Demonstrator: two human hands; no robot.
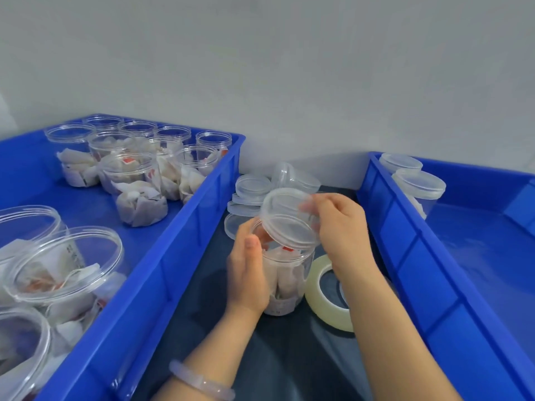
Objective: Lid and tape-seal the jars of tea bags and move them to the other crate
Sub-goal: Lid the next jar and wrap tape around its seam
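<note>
One view only, from a wide-angle camera worn on the person's head. It faces forward and down across a dark table top (289, 357) toward a grey wall (289, 68), which fills the upper third of the frame.

Range is close. Both forearms enter from the bottom edge. The left hand (246, 273) gripping a jar (285, 279) and the right hand (344, 227) pinching a lid (286, 218) sit just below centre.

The left blue crate (173, 256) is cropped at left and bottom, the right blue crate (419, 270) at right and bottom. The crate walls splay outward toward the bottom corners.
</note>
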